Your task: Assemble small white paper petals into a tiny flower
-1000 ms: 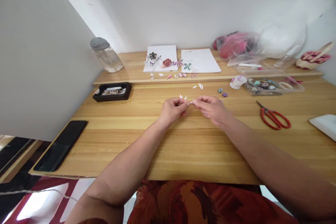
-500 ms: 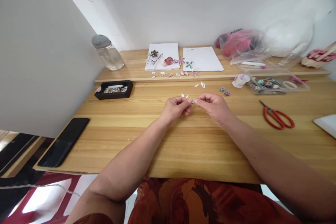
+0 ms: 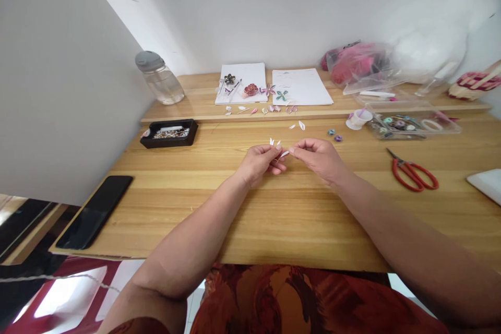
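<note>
Near the middle of the table, my left hand [image 3: 261, 163] and my right hand [image 3: 319, 160] are close together, with a small white petal-shaped piece [image 3: 285, 154] between them. My right thumb and finger pinch one end of that piece. The left thumb and forefinger close on its other end, where a thin stem seems to run. Just behind the left fingers, white petal tips [image 3: 272, 141] stick up. Beyond the hands lie a white petal outline [image 3: 301, 125] and a smaller white sliver [image 3: 291, 127].
Red-handled scissors [image 3: 415, 173] lie to the right, near a spool [image 3: 359, 120] and a clear box [image 3: 407, 133]. On the left are a black bead tray [image 3: 170, 141], a phone [image 3: 96, 212] and a water bottle [image 3: 161, 79]. Finished flowers [image 3: 251, 90] rest on paper [image 3: 254, 70] at the back.
The left fingers have loosened slightly and the thumb has shifted, so more of the white petal-shaped piece shows between my hands. Both hands stay in nearly the same place.
</note>
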`<action>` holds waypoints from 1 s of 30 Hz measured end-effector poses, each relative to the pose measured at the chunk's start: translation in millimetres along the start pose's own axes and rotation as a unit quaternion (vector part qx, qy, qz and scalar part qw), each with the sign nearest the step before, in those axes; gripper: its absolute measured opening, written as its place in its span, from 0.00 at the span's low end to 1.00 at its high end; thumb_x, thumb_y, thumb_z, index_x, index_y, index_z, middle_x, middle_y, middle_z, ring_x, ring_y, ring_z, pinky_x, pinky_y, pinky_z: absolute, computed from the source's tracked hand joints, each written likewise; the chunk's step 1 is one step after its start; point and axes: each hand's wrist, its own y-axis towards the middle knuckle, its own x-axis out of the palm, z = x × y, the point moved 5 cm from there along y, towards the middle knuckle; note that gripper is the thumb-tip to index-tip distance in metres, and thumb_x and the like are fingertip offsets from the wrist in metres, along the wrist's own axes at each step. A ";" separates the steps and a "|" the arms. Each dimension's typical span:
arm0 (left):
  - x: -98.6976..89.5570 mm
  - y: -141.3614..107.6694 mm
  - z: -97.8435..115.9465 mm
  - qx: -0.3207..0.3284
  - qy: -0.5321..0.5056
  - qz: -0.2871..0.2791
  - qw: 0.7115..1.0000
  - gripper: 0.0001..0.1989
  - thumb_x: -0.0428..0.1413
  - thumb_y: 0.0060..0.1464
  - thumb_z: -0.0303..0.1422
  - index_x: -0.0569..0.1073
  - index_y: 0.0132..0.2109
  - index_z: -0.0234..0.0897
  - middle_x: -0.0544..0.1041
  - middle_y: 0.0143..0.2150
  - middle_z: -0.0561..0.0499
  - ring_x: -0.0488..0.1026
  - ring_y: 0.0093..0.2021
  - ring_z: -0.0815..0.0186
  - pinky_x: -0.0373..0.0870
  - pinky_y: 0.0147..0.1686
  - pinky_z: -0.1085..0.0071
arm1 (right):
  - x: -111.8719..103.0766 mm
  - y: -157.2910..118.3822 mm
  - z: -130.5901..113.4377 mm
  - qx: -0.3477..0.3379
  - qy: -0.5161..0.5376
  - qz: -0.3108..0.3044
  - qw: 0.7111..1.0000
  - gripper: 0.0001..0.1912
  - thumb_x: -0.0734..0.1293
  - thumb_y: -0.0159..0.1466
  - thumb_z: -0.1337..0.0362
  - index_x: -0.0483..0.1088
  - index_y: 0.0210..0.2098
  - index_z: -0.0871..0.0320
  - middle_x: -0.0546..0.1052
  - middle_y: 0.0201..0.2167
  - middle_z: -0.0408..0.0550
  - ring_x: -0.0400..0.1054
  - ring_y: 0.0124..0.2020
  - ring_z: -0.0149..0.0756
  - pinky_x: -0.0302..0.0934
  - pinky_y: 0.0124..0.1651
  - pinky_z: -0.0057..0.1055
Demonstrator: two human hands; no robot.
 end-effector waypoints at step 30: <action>-3.2 -3.7 3.4 0.029 0.014 0.045 0.998 0.12 0.67 0.40 0.33 0.75 0.30 0.30 0.71 0.21 0.55 0.65 0.17 0.76 0.58 0.18 0.78 | 7.3 2.8 12.0 0.066 0.111 -0.060 0.990 0.27 0.69 0.57 0.39 0.75 0.29 0.60 0.69 0.23 0.42 0.47 0.15 0.21 0.35 0.19 0.29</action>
